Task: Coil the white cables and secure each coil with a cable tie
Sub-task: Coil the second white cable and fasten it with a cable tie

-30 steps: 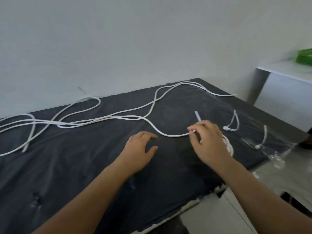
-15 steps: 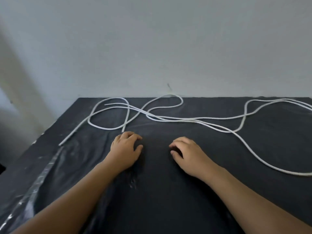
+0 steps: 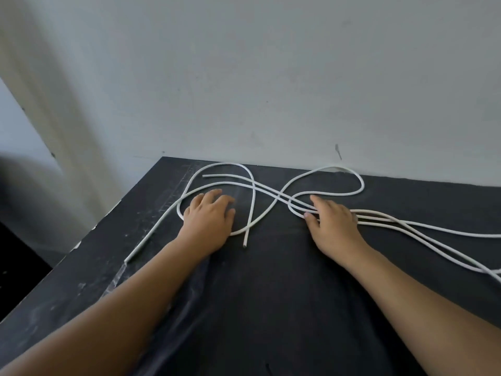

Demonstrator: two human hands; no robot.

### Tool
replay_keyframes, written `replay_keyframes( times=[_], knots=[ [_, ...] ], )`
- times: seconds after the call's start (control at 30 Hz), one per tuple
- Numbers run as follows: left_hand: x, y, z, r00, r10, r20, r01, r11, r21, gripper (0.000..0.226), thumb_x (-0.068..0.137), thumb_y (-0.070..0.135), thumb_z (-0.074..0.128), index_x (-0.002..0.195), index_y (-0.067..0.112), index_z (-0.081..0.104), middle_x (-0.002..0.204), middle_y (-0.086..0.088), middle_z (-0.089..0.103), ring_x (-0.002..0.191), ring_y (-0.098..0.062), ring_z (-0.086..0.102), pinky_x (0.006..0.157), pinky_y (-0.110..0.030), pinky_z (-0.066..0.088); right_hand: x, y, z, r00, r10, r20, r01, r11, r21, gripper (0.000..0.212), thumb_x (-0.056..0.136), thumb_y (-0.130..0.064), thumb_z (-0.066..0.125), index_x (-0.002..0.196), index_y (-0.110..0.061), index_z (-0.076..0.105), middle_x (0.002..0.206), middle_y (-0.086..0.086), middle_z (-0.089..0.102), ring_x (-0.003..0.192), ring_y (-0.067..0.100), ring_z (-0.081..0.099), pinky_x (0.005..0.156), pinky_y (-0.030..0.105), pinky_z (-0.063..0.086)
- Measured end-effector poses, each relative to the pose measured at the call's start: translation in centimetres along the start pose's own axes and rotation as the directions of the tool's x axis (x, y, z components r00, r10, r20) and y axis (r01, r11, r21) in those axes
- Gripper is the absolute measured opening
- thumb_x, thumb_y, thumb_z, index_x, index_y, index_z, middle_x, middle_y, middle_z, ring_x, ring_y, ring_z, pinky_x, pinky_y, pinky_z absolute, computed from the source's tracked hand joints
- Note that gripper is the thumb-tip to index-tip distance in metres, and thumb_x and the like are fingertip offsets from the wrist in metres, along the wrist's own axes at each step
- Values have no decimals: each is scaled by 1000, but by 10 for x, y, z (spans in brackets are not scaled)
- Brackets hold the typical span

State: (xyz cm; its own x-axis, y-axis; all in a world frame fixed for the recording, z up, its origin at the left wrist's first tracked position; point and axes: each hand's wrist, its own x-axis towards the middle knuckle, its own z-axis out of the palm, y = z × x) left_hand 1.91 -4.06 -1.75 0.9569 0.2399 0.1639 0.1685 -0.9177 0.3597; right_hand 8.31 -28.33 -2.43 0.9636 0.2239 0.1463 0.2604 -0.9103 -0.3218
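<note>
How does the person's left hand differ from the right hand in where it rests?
The left hand rests on the dark table inside a white cable loop; the right hand lies across a bundle of strands. The left hand's fingers are slightly curled; the right hand's fingers reach straighter over the strands. Both are palm-down, lifting nothing.

I log my left hand [image 3: 208, 216] palm down, fingers loosely spread and slightly bent, gripping nothing. My right hand [image 3: 334, 222] is palm down, fingers extended forward, thumb angled inward. Both forearms [image 3: 122, 308] are bare and stretched forward, converging.
</note>
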Motion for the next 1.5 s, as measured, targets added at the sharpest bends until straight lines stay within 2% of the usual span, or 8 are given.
replay_keyframes(
  times=[0.33,0.43,0.67,0.83,1.0,1.17,1.4,1.5],
  knots=[
    [106,17,18,985,31,168,-45,996,79,51,97,14,31,140,40,36,160,11,9,146,-31,3,114,-59,6,30,-4,4,1000,21,-10,-21,1000,-14,22,96,-39,47,108,-29,62,115,-2,49,116,27,40,102,44,26],
    [121,17,22,976,-1,219,-28,992,125,36,96,18,34,118,36,56,146,4,39,140,-29,21,111,-64,9,29,-1,6,998,-10,-55,11,1000,20,18,95,-34,51,105,-27,63,112,-4,45,112,25,42,102,43,28],
    [113,19,2,985,145,-91,-143,989,28,17,94,19,39,99,20,55,104,-5,62,99,-31,52,89,-44,35,22,0,6,984,-39,-174,42,999,10,43,87,-39,62,126,-23,52,123,5,44,115,30,42,97,46,38],
    [84,39,-35,956,149,-253,-212,948,-240,19,94,13,41,106,16,55,93,-4,60,81,-23,55,69,-32,42,15,-10,-6,968,-86,-236,45,984,-172,32,82,-44,66,100,-19,55,103,6,52,97,30,51,83,42,39],
    [31,73,-71,994,-93,53,84,375,-923,32,93,0,36,108,19,57,79,-5,48,58,-14,44,58,-30,46,-19,-41,-32,987,-159,-1,136,843,521,31,93,-42,52,72,-20,55,68,-1,58,67,18,55,67,36,46],
    [-35,100,-92,988,47,149,150,-29,-988,24,97,-3,39,90,9,59,74,-5,50,71,-17,53,84,-36,57,-71,-70,-66,935,-315,163,31,530,847,27,96,-33,55,93,-9,66,79,2,62,78,12,61,76,32,52],
    [-94,111,-105,968,216,128,43,357,-933,39,95,0,39,110,21,68,103,7,68,92,-6,60,83,-24,46,-132,-74,-104,887,-375,269,-111,391,913,10,96,-5,52,92,-9,59,66,1,60,58,15,57,66,29,55],
    [-105,107,-101,957,289,-35,-230,679,-697,47,89,-2,40,105,34,66,100,12,69,91,-19,63,83,-34,51,-153,-71,-120,878,-312,362,-217,413,885,21,97,1,39,93,-12,55,69,1,57,45,9,42,44,21,39]
  ],
)
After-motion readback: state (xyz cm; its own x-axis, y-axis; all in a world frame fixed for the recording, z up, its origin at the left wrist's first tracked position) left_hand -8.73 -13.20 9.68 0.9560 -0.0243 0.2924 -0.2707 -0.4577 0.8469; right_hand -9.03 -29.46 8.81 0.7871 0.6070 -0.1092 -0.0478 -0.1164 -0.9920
